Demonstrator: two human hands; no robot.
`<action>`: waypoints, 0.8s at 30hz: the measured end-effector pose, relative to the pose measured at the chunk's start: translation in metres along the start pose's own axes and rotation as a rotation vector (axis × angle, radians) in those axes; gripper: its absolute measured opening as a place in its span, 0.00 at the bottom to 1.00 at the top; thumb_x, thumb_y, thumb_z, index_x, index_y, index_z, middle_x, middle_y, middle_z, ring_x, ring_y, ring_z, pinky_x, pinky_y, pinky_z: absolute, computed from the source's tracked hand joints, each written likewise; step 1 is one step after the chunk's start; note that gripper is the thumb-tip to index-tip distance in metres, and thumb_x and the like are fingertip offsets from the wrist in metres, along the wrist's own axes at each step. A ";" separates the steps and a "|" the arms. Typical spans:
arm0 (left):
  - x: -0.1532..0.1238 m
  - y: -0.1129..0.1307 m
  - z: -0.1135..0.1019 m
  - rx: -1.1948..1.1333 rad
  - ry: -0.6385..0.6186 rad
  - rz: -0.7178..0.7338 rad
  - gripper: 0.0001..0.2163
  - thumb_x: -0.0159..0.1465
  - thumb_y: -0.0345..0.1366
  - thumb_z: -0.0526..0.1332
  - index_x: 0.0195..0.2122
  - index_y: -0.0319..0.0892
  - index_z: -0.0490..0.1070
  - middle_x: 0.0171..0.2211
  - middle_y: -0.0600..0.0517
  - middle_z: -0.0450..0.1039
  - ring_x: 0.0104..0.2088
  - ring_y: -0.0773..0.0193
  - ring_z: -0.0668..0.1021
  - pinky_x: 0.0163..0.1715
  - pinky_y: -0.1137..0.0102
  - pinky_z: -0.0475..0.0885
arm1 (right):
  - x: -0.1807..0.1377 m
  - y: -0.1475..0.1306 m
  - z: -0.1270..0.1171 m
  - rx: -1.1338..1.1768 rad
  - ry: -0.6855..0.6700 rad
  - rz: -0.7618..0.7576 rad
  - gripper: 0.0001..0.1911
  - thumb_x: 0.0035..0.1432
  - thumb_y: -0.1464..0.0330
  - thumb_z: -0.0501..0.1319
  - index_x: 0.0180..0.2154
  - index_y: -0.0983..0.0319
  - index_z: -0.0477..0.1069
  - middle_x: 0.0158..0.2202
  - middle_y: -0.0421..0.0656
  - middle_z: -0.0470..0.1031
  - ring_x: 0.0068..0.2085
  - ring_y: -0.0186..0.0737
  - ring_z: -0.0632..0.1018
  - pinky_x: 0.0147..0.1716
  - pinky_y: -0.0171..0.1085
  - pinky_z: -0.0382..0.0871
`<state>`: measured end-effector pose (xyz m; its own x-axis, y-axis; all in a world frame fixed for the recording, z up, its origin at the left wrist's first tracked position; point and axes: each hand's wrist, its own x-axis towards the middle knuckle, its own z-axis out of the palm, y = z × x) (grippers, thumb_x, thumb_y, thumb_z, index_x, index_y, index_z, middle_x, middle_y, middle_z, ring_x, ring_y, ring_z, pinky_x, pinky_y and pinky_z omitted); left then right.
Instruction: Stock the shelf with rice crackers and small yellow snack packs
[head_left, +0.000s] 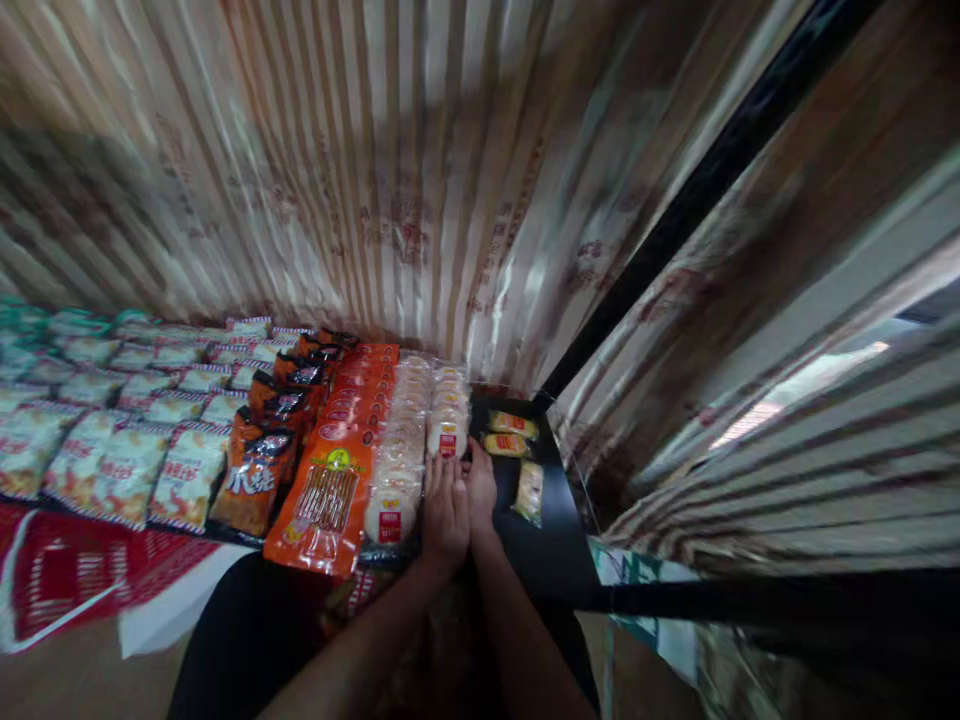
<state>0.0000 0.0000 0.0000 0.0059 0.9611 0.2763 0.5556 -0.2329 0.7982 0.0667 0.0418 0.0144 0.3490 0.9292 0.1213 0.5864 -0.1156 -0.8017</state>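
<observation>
My left hand (445,512) lies with its fingers stretched out at the near end of a row of clear-wrapped round white cakes (448,440) with red labels. My right hand (481,487) is close beside it, fingers extended along the row's right edge, its fingertips partly hidden. What lies under my palms cannot be seen. To the left is a second row of the same round packs (390,518). Small yellow-wrapped snack packs (505,444) and a paler wrapped pack (529,492) lie right of my hands on the black shelf (551,535).
Orange snack packets (319,500), dark orange-and-black bags (253,475) and many white-and-red bags (189,475) fill the shelf leftward. A striped plastic sheet (420,200) hangs behind. A black post (675,225) rises at the shelf's right corner. Red printed material (75,570) hangs below.
</observation>
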 end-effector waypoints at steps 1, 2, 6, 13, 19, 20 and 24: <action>0.000 0.000 0.000 -0.004 0.005 -0.006 0.25 0.68 0.38 0.37 0.60 0.31 0.58 0.65 0.41 0.50 0.67 0.56 0.47 0.65 0.52 0.47 | 0.000 0.000 0.000 -0.007 0.001 0.003 0.27 0.51 0.67 0.53 0.53 0.66 0.64 0.47 0.52 0.71 0.36 0.40 0.76 0.38 0.39 0.72; 0.001 0.001 0.001 -0.007 0.010 -0.013 0.24 0.68 0.38 0.38 0.60 0.32 0.58 0.65 0.41 0.50 0.67 0.56 0.47 0.65 0.52 0.47 | 0.000 -0.001 -0.001 -0.008 0.001 0.006 0.26 0.51 0.67 0.53 0.52 0.65 0.65 0.46 0.51 0.71 0.36 0.39 0.76 0.37 0.38 0.72; 0.001 0.002 0.002 -0.019 0.039 -0.042 0.24 0.68 0.37 0.40 0.60 0.33 0.58 0.65 0.43 0.50 0.67 0.57 0.47 0.65 0.53 0.48 | 0.000 -0.002 -0.004 0.071 -0.012 0.016 0.24 0.50 0.66 0.54 0.51 0.63 0.67 0.45 0.50 0.72 0.32 0.37 0.76 0.32 0.35 0.72; -0.002 0.009 0.005 -0.052 0.085 -0.030 0.22 0.66 0.33 0.42 0.58 0.32 0.62 0.64 0.41 0.53 0.66 0.56 0.50 0.64 0.53 0.52 | -0.009 -0.001 -0.010 0.214 0.053 -0.030 0.26 0.51 0.65 0.51 0.51 0.68 0.64 0.47 0.55 0.70 0.35 0.39 0.76 0.38 0.39 0.73; -0.022 0.018 -0.009 -0.018 0.074 0.102 0.21 0.66 0.33 0.43 0.56 0.34 0.65 0.58 0.41 0.65 0.63 0.55 0.59 0.61 0.54 0.60 | -0.031 -0.004 -0.022 0.143 0.095 -0.074 0.25 0.52 0.64 0.51 0.48 0.70 0.67 0.45 0.55 0.69 0.35 0.40 0.76 0.37 0.40 0.73; -0.027 0.019 -0.011 -0.017 0.074 0.114 0.20 0.66 0.33 0.43 0.55 0.34 0.65 0.56 0.41 0.67 0.62 0.55 0.62 0.60 0.54 0.62 | -0.036 -0.004 -0.024 0.123 0.108 -0.077 0.24 0.51 0.64 0.51 0.48 0.69 0.67 0.44 0.54 0.70 0.35 0.40 0.76 0.37 0.40 0.73; -0.048 0.026 -0.022 -0.021 0.088 0.167 0.20 0.66 0.34 0.43 0.53 0.31 0.66 0.52 0.39 0.70 0.56 0.56 0.70 0.56 0.57 0.67 | -0.057 -0.002 -0.029 0.076 0.129 -0.056 0.22 0.51 0.64 0.51 0.45 0.67 0.70 0.40 0.51 0.71 0.35 0.40 0.75 0.39 0.40 0.71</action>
<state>-0.0045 -0.0558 0.0188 0.0233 0.8922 0.4510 0.5355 -0.3920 0.7480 0.0673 -0.0217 0.0260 0.4112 0.8801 0.2375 0.5526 -0.0335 -0.8328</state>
